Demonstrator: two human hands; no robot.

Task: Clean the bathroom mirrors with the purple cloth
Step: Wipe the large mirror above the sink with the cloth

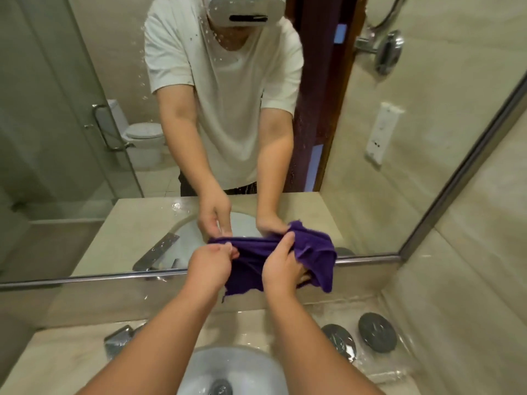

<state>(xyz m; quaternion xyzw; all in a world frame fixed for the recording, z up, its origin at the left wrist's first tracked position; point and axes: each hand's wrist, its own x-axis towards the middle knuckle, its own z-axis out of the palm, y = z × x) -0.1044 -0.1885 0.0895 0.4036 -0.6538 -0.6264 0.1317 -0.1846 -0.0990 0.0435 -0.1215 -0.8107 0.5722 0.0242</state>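
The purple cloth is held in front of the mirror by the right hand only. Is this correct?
Not only the right. The head view shows both hands holding the purple cloth in front of the mirror: the left hand pinches one end, the right hand grips the middle.

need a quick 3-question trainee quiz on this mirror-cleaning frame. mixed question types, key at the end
1. True or false: only the left hand holds the purple cloth.
2. How many round dark discs lie on the counter to the right of the basin? A one, B two, C four.
3. Fill in: the faucet stands to the ___ of the basin.
Key: 1 false, the right hand grips it too; 2 B; 3 left.
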